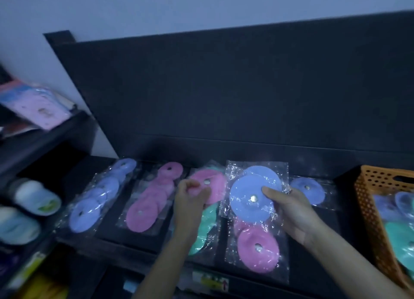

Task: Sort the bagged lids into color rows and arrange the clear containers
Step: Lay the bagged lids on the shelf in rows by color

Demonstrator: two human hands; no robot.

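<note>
Pink first, nearest the edge: a bagged pink lid lies flat on the dark shelf, its top covered by what the right hand holds. Just left of it are green lids in plastic, mostly hidden behind the left forearm.

Right hand comes in from the lower right, thumb on top, fingers curled behind a bag of blue lids. It grips the bag by its right edge, over the shelf, face tilted toward the camera; two discs overlap inside.

Left hand hovers just beside it, fingers curled over a pink lid in the middle. It's blurred, and I cannot tell whether it pinches the wrapper or nothing at all.

Further left, a pink row and a blue row, overlapping discs in clear wrap, run back toward the rear.

Far right, one more blue lid peeks from behind the held bag, and an orange basket is cut off by the frame, with blue and green lids inside.

On the left shelving, pale round tubs are too smeared to identify. Behind everything stands a dark back panel.
</note>
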